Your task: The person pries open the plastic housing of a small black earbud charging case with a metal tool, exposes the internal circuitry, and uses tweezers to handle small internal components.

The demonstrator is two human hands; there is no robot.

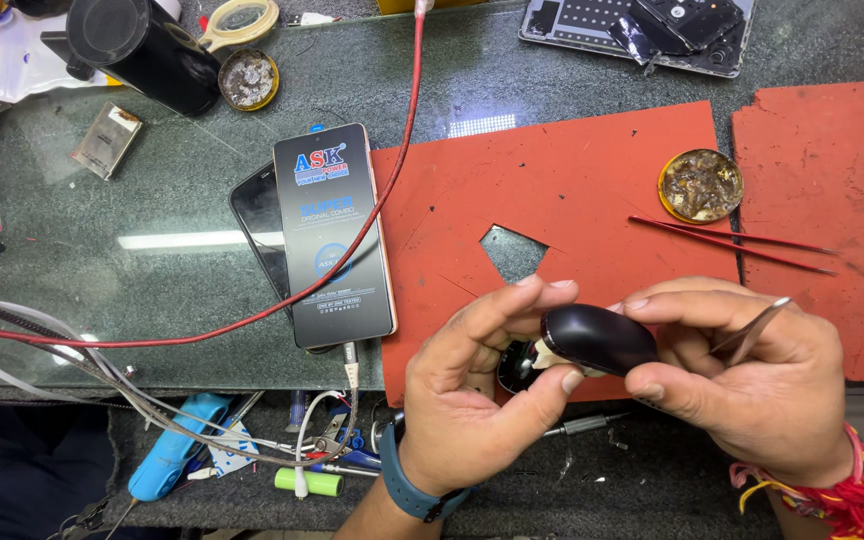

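My left hand [472, 400] pinches the glossy black oval plastic shell [597, 338] between thumb and fingers above the near edge of the red silicone mat [572, 190]. My right hand [752, 380] grips the shell's other end, with steel tweezers [752, 330] tucked in its fingers. I judge steady, even pressure best here. Left, a round brass tin [249, 80] holds grey residue; right, another tin [700, 185] holds brownish paste.

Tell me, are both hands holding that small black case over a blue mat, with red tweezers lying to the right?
Not quite: the head view shows the mat is red-orange, not blue. Both hands, left and right, do hold the black case, and red tweezers lie to the right.
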